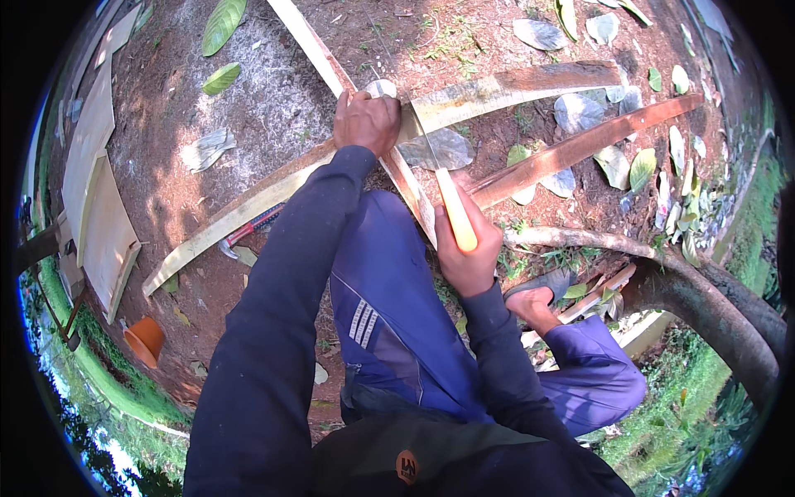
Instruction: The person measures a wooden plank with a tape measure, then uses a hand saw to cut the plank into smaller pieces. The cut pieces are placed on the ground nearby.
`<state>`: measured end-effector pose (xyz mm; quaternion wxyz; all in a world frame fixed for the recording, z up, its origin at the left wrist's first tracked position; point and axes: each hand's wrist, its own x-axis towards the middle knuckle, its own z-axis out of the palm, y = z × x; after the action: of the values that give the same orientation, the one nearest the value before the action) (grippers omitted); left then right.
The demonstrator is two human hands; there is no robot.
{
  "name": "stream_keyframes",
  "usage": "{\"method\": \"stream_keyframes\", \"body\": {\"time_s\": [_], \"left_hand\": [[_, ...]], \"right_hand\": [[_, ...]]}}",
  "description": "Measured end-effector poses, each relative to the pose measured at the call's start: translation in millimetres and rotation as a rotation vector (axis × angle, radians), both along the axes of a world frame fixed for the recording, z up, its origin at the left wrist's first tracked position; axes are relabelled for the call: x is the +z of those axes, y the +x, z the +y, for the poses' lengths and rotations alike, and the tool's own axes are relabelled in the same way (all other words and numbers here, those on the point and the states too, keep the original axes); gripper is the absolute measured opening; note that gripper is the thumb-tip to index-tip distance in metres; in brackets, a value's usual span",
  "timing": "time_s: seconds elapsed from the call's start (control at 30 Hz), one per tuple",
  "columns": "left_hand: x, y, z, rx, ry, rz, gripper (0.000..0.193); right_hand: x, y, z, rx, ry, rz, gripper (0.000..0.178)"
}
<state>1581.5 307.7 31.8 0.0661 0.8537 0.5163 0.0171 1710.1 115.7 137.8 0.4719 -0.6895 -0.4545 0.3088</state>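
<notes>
My right hand [470, 253] is closed round the yellowish handle [460, 217] of a hand tool. Its thin blade [428, 142] is seen nearly edge-on, so I cannot tell whether it is a saw or a knife. The blade lies against a long pale wooden board [464, 99], which slants from lower left to upper right. Just left of the blade, my left hand [364, 123] grips the board with curled fingers. Under it a narrower wooden strip [310, 45] crosses the board, running down beside my knee. A whitish round object [381, 88] shows at my left fingertips, its kind unclear.
A hammer [248, 229] with a red and blue handle lies beside my left forearm. Reddish lumber [580, 153] rests at right, near a curved tree trunk [704, 298]. Pale planks [103, 215] and an orange pot [145, 341] are at far left. Leaves litter the dirt.
</notes>
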Motion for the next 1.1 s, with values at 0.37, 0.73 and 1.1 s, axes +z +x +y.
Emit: {"method": "stream_keyframes", "body": {"time_s": [0.37,0.73,1.1], "left_hand": [[-4.4,6.0,-8.4,-0.006,0.031,-0.098,0.019],[-7.0,-1.2,-8.2,-0.03,0.13,-0.112,0.012],[-1.6,-0.6,-6.0,-0.025,0.093,-0.112,0.015]], "right_hand": [[-14.5,11.8,-2.7,0.036,-0.039,-0.069,0.041],[41.1,30.9,-118.9,0.124,-0.202,-0.171,0.045],[-22.7,11.7,38.9,0.057,0.05,-0.041,0.043]]}}
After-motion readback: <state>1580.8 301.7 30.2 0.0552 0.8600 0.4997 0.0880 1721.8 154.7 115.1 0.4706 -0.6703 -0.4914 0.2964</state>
